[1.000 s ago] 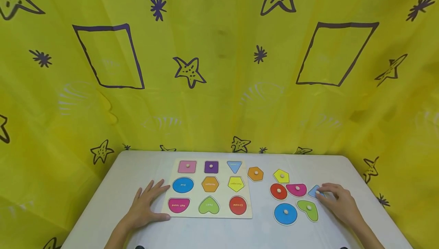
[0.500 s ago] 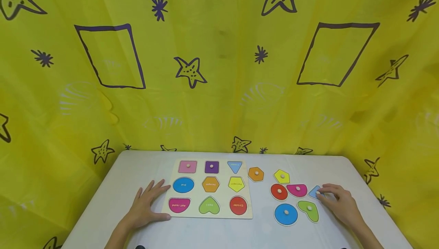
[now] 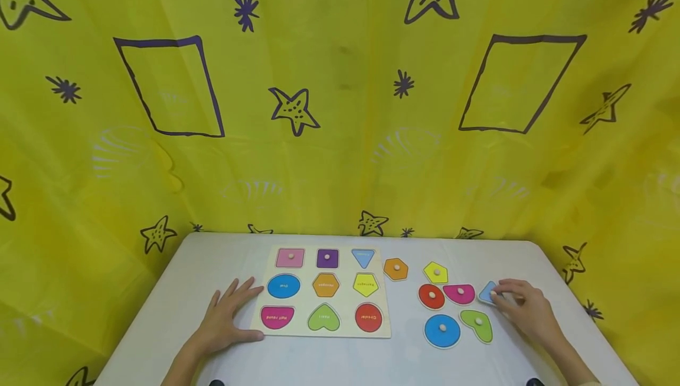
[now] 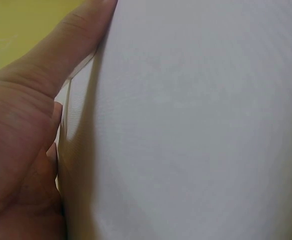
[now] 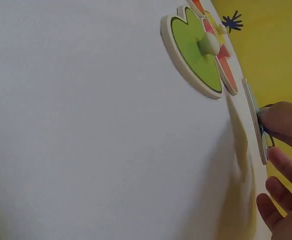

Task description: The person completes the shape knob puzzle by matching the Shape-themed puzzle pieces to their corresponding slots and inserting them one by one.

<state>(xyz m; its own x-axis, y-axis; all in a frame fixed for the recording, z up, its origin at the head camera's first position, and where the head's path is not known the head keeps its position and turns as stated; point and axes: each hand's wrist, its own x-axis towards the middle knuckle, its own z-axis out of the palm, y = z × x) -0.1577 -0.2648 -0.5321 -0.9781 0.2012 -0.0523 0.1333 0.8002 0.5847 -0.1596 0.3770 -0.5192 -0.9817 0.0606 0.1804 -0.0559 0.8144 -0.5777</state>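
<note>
My right hand (image 3: 528, 309) pinches the knob of the light blue triangle piece (image 3: 486, 291) at the right of the table. In the right wrist view the triangle (image 5: 256, 122) is lifted off the white surface, with thumb and finger of my hand (image 5: 286, 150) on it. My left hand (image 3: 219, 324) lies with spread fingers at the left edge of the puzzle board (image 3: 345, 330), fingertips and thumb touching it. The board holds a pink piece (image 3: 296, 262) and a purple square piece (image 3: 333, 262), both with knobs; its other shapes are printed and knobless.
Between board and right hand lie the orange hexagon (image 3: 392, 274), yellow pentagon (image 3: 432, 275), red circle (image 3: 427, 302), magenta half round (image 3: 467, 297), blue oval (image 3: 438, 339) and green heart (image 3: 482, 330). A yellow patterned curtain (image 3: 340, 167) stands behind the white table (image 3: 319, 362).
The light blue triangle has risen slightly and tilted in my right hand, which has moved up a little. My left hand and the board stay where they were.
</note>
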